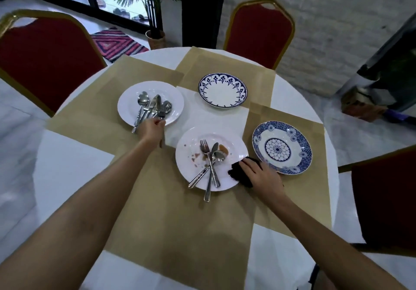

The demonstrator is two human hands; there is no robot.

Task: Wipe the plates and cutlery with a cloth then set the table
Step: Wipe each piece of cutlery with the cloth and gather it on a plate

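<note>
Looking at the head view, what's each hand doing? – OP

Reply: Left hand (152,129) grips what looks like a fork (161,115) at the near rim of the white plate (126,109), which is piled with cutlery, upper left of centre. Right hand (263,177) holds a bunched dark cloth (240,172) against the right rim of the dirty plate (186,168), mid-frame.

OP: What could go wrong?

Reply: My guess is the knife (208,184) and its neighbours. They overhang the dirty plate's near edge, so a wipe could flick them onto the placemat (180,222) or smear the sauce around.
</note>
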